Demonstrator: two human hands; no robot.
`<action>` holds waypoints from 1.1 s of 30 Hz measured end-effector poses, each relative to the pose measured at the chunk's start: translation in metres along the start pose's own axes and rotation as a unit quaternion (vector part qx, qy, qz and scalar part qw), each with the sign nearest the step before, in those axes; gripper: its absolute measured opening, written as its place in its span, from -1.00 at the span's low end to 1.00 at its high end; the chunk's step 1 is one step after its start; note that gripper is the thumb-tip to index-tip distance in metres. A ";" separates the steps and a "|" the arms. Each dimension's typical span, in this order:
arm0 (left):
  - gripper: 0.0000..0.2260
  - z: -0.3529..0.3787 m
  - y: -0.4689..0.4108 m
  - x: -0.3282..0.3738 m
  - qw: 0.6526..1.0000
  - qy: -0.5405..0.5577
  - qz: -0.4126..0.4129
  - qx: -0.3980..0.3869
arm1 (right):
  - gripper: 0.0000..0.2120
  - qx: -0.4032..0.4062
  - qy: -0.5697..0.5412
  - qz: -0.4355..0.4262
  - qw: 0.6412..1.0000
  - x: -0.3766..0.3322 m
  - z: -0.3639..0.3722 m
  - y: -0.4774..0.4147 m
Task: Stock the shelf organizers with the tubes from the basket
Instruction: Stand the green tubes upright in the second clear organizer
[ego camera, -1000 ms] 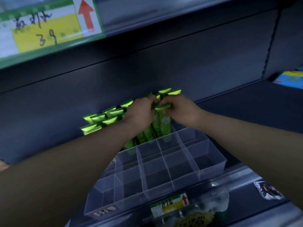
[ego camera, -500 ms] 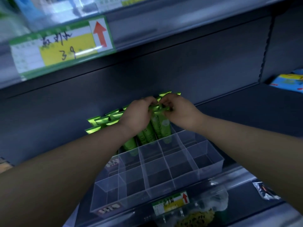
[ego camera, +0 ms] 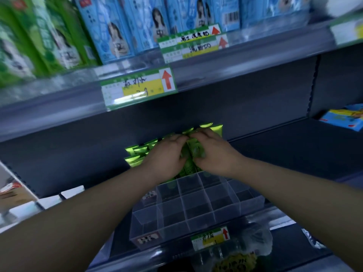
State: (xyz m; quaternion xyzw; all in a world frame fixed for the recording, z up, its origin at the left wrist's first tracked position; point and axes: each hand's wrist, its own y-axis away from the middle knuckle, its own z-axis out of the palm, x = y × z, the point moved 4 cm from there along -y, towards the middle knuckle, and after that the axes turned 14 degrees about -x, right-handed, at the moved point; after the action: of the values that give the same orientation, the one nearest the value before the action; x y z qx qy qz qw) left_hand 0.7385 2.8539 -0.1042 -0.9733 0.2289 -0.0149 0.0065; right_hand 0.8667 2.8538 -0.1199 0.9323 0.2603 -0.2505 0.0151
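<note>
standing upright in the far cells of the clear organizer [ego camera: 196, 213], along its twelve o'clock edge against the dark back panel, the green tubes [ego camera: 135, 154] show their crimped foil ends in a row running from ten o'clock round to one o'clock; two bare hands meet over the middle of that row; the left hand [ego camera: 167, 156] comes in from seven o'clock, fingers curled down over the tube tops and clamped on them, its fingertips touching those of the other hand; the right hand [ego camera: 214, 154] comes in from four o'clock, thumb and curled fingers closed round the body of a tube standing between the two palms; it is blurred there, so i cannot tell how many tubes each hand has; the organizer's near cells lie toward six o'clock, clear dividers crossing in a grid; a small price label [ego camera: 210, 237] with a red arrow sits on the shelf lip just beside that near edge; a crumpled plastic bag [ego camera: 257, 240] lies below it at five o'clock; white boxes [ego camera: 51, 201] stand at nine o'clock; a blue packet [ego camera: 343, 119] lies well apart at two o'clock; overhead at twelve hangs a larger price label [ego camera: 137, 87]; above it stand blue cartons [ego camera: 117, 30], with green cartons [ego camera: 39, 36] at eleven
</note>
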 end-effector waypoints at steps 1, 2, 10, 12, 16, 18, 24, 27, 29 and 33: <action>-0.52 -0.001 0.006 0.000 1.000 -0.004 -0.003 -0.002 | -0.34 -0.007 0.010 -0.001 1.000 -0.005 0.001 0.002; -0.51 -0.002 0.013 0.000 1.000 -0.005 -0.005 -0.005 | -0.33 -0.014 0.019 -0.002 1.000 -0.011 0.002 0.005; -0.44 -0.006 0.073 -0.009 0.999 -0.026 -0.041 -0.005 | -0.26 -0.071 0.051 -0.008 0.996 -0.055 0.021 0.027; -0.42 -0.004 0.089 -0.011 0.998 -0.044 -0.052 -0.007 | -0.25 -0.084 0.057 -0.014 0.995 -0.067 0.029 0.033; -0.39 0.006 0.122 -0.016 0.996 -0.039 -0.077 -0.018 | -0.24 -0.111 0.067 -0.029 0.991 -0.087 0.045 0.047; -0.38 0.013 0.138 -0.018 0.995 -0.030 -0.091 -0.021 | -0.23 -0.124 0.069 -0.038 0.989 -0.095 0.055 0.054; -0.35 0.034 0.187 -0.023 0.992 -0.012 -0.123 -0.033 | -0.22 -0.155 0.062 -0.053 0.985 -0.115 0.089 0.074; -0.36 0.049 0.213 -0.021 0.990 -0.010 -0.134 -0.033 | -0.23 -0.156 0.059 -0.061 0.984 -0.122 0.109 0.084; -0.37 0.061 0.230 -0.021 0.989 0.000 -0.146 -0.037 | -0.23 -0.167 0.058 -0.062 0.982 -0.126 0.124 0.089; -0.36 0.084 0.259 -0.023 0.985 0.012 -0.158 -0.060 | -0.23 -0.196 0.054 -0.059 0.977 -0.131 0.157 0.101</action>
State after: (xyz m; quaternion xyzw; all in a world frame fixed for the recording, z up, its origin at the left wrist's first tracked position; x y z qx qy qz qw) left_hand 0.6055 2.6323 -0.1943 -0.9956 0.0723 -0.0141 -0.0571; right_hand 0.7480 2.6790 -0.2051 0.9063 0.3594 -0.1446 0.1687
